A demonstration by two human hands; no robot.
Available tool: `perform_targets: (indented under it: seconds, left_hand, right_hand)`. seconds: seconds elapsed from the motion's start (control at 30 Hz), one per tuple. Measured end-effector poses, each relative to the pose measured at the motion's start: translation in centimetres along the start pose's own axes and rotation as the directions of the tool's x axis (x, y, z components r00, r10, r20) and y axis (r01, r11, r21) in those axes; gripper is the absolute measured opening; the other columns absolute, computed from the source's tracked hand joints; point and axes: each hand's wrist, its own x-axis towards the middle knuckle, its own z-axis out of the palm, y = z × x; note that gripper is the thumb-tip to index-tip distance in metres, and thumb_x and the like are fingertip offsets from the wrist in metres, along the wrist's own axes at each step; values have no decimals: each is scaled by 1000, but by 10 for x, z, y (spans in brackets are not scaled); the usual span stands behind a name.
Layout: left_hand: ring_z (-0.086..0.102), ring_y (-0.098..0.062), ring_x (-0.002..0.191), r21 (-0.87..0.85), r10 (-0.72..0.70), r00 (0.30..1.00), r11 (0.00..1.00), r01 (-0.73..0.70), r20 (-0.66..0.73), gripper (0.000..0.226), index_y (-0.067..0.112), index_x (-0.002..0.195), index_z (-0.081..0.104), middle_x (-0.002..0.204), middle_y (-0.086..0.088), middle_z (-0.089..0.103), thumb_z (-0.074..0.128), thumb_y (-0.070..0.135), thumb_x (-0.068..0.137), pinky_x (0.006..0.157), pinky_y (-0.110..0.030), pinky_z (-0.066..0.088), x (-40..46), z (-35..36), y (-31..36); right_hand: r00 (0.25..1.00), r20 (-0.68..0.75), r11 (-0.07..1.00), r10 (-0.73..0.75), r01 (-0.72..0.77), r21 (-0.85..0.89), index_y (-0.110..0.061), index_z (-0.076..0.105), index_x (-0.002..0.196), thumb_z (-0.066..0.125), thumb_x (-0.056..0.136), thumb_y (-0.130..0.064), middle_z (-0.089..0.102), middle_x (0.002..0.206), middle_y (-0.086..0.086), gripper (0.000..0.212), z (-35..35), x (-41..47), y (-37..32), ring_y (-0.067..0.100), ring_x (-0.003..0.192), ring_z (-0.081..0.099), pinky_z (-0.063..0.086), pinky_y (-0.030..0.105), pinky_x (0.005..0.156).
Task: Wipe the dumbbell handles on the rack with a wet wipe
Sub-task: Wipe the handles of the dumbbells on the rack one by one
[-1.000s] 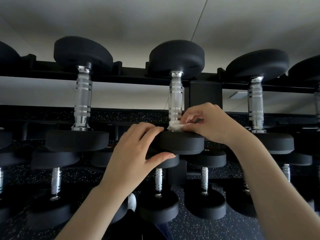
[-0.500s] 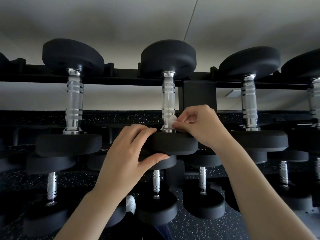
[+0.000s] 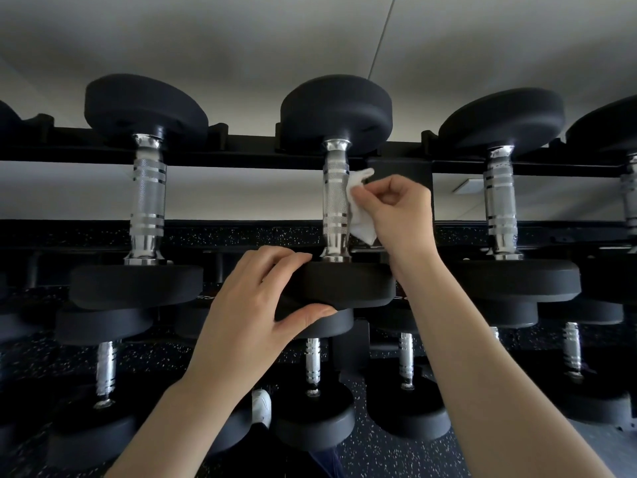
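- Left hand point(image 3: 255, 305) grips near weight head point(image 3: 348, 288) of middle dumbbell on top tier of rack point(image 3: 400, 174); fingers over top, thumb under.
- Right hand point(image 3: 396, 212) pinches white wet wipe point(image 3: 360, 215) against right side of chrome handle point(image 3: 335, 198).
- Neighbouring dumbbells either side, untouched.

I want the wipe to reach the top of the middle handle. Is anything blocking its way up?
Nothing visible. The wet wipe in the right hand lies against the middle handle, bare above it.
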Motion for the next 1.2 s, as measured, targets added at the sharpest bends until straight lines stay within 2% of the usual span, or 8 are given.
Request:
perform_targets:
  seconds: [0.17, 0.27, 0.4, 0.57, 0.67, 0.8, 1.0, 1.2]
  left_hand:
    - [50, -12, 104, 6, 0, 1000, 1000, 0, -9, 59, 15, 121, 60, 114, 8, 54, 53, 60, 83, 88, -20, 39, 0, 1, 0]
    - [49, -11, 105, 9, 0, 1000, 1000, 0, -4, 59, 16, 122, 59, 114, 8, 53, 52, 60, 84, 89, -17, 37, -1, 1, 0]
    - [50, -11, 105, 6, 6, 1000, 1000, -6, -10, 57, 17, 123, 57, 115, 9, 51, 52, 60, 84, 89, -19, 38, -1, 1, 0]
    - [49, -11, 106, 6, -4, 1000, 1000, 4, -8, 58, 16, 122, 59, 115, 8, 52, 52, 60, 84, 90, -17, 37, -1, 2, -1]
    - [49, -12, 107, 5, -11, 1000, 1000, 11, -1, 58, 17, 123, 59, 116, 8, 53, 53, 59, 84, 91, -17, 36, -1, 2, -1]
    - [50, -13, 106, 12, -7, 1000, 1000, 7, 2, 59, 16, 123, 58, 116, 7, 53, 51, 60, 85, 92, -18, 36, -2, 2, -1]
    - [50, -14, 106, 10, 3, 1000, 1000, -3, -1, 57, 16, 123, 58, 115, 7, 52, 54, 57, 84, 90, -20, 38, -1, 2, -2]
    - [51, -15, 105, 7, 0, 1000, 1000, 0, -4, 56, 15, 123, 59, 115, 7, 52, 56, 56, 84, 91, -19, 38, -2, 2, -2]
  right_hand:
    - [997, -80, 995, -9, 17, 98, -19, 60, 70, 72, 79, -19, 60, 60, -9, 15, 16, 23, -19, 4, 59, 56, 50, 24, 70]
    - [994, -100, 985, 44, -26, 172, -18, 59, 71, 71, 78, -19, 58, 62, -6, 14, 23, 33, -21, 10, 62, 56, 50, 28, 70]
    - [986, 79, 949, 149, -165, 269, -16, 56, 89, 62, 88, -24, 66, 92, 11, 10, 28, 35, -15, 29, 86, 65, 55, 43, 81]
    - [931, 325, 820, 165, -312, 480, -6, 52, 100, 45, 98, -16, 59, 83, 11, 12, 23, 36, -11, 21, 70, 54, 49, 28, 60]
    - [896, 413, 759, 165, -383, 526, 2, 52, 112, 38, 100, -12, 65, 91, 15, 23, 20, 37, -10, 22, 76, 63, 55, 30, 68]
    - [848, 489, 735, 204, -463, 496, 3, 51, 101, 37, 99, -10, 43, 101, 35, 19, 17, 34, -2, 40, 99, 55, 46, 49, 95]
    - [853, 499, 816, 150, -392, 425, -8, 43, 83, 40, 98, -3, 58, 113, 35, 16, 7, 25, 2, 44, 105, 61, 56, 44, 82]
    - [821, 544, 895, 172, -361, 262, -7, 47, 88, 46, 94, 0, 62, 96, 19, 9, -12, 9, 13, 25, 81, 65, 59, 35, 73]
